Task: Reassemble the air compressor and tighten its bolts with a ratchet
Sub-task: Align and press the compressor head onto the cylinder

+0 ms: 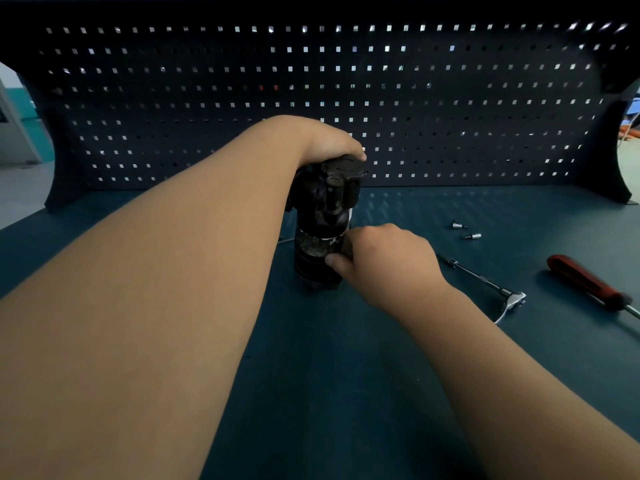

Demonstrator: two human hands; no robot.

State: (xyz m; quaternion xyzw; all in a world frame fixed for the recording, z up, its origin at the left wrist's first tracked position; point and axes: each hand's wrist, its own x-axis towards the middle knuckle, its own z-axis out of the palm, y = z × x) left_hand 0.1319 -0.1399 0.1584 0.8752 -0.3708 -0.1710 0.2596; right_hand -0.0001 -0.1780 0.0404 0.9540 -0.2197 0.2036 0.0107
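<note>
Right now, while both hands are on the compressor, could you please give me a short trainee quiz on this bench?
1. True or false: the ratchet lies on the bench, in neither hand.
2. The left hand holds the air compressor at its: A top, B base, C nowhere.
3. Fill in: the screwdriver right of the ratchet has a ___ handle.
Key: 1 true; 2 A; 3 red.
</note>
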